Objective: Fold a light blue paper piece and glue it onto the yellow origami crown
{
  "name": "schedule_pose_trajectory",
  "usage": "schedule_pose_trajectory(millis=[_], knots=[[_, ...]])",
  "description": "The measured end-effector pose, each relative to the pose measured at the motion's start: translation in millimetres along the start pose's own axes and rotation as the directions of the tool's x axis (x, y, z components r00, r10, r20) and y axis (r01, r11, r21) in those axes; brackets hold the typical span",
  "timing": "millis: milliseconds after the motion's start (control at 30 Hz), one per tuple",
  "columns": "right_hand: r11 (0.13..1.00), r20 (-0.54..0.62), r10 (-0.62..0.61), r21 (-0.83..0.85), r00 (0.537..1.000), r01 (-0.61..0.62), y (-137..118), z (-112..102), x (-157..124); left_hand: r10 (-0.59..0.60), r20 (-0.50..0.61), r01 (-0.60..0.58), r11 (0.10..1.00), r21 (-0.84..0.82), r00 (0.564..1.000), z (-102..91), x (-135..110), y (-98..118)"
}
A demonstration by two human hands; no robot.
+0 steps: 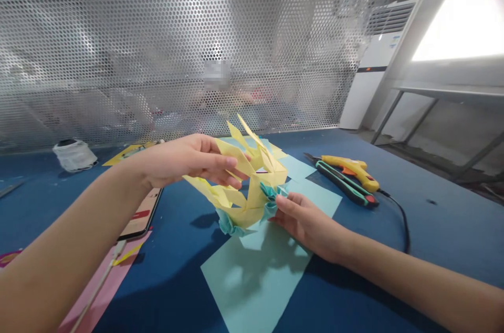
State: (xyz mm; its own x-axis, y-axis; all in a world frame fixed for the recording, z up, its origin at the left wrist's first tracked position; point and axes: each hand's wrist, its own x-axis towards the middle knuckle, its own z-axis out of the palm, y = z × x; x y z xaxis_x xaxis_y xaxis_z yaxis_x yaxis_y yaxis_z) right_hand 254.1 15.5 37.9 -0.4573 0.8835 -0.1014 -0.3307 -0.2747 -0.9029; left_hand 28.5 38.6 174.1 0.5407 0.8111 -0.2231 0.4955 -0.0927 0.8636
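Observation:
A folded yellow paper crown [258, 196] with pointed tips is held up, tilted, over the blue table. My left hand [200, 159] pinches one of its points from the left side, thumb in front. A teal pleated paper piece [271, 199] sits against the crown's right side, and my right hand [301, 222] has closed its thumb and fingers on it. Another teal pleated piece [230, 224] is on the crown's lower left. Beneath them lies a light teal paper sheet [255, 275], with the crown's shadow across it.
To the right lie a yellow hot glue gun [350, 167] with its black cord and a teal-and-black utility knife [342, 183]. A phone [139, 217] on a cable and pink paper [92, 296] are at left. A white thread spool [74, 155] stands before the perforated metal screen [137, 60].

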Motion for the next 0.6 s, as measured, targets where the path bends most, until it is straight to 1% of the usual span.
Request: schedule_pose_trajectory(millis=[100, 200, 267, 300, 333, 367, 400, 433, 500, 533, 600], knots=[[0.999, -0.024, 0.02, 0.026, 1.0, -0.019, -2, 2, -1, 0.028, -0.021, -0.029, 0.999, -0.046, 0.999, -0.6, -4, 3], [0.998, -0.051, 0.037, 0.056, 0.998, -0.034, -3, 2, -1, 0.06, -0.082, -0.068, 0.993, -0.092, 0.995, -3.0, -7, 5], [0.996, -0.08, 0.043, 0.086, 0.996, -0.036, -2, 2, 0, 0.089, -0.159, -0.108, 0.988, -0.114, 0.983, -3.3, -8, 6], [0.994, -0.098, 0.041, 0.106, 0.994, -0.031, -2, 1, 0, 0.112, -0.218, -0.141, 0.983, -0.119, 0.97, -2.8, -8, 6], [0.992, -0.115, 0.037, 0.126, 0.993, -0.022, -2, 1, 0, 0.143, -0.293, -0.185, 0.976, -0.119, 0.945, -1.9, -6, 6], [0.989, -0.129, 0.031, 0.145, 0.991, -0.012, -2, 0, 1, 0.182, -0.382, -0.24, 0.965, -0.109, 0.906, -0.8, -5, 6], [0.986, -0.14, 0.022, 0.164, 0.99, 0.001, -2, 0, 1, 0.225, -0.476, -0.3, 0.95, -0.088, 0.85, 0.4, -2, 4], [0.983, -0.148, 0.013, 0.18, 0.989, 0.014, -3, 0, 1, 0.267, -0.567, -0.36, 0.931, -0.057, 0.779, 1.4, 1, 2], [0.977, -0.155, -0.006, 0.208, 0.988, 0.038, -5, 1, 2, 0.348, -0.709, -0.46, 0.887, 0.037, 0.613, 2.6, 9, -2], [0.975, -0.156, -0.017, 0.218, 0.988, 0.051, -6, 1, 2, 0.39, -0.753, -0.496, 0.863, 0.097, 0.53, 2.7, 12, -5], [0.969, -0.158, -0.039, 0.237, 0.987, 0.076, -8, 0, 4, 0.495, -0.785, -0.547, 0.8, 0.245, 0.373, 2.3, 17, -10]])
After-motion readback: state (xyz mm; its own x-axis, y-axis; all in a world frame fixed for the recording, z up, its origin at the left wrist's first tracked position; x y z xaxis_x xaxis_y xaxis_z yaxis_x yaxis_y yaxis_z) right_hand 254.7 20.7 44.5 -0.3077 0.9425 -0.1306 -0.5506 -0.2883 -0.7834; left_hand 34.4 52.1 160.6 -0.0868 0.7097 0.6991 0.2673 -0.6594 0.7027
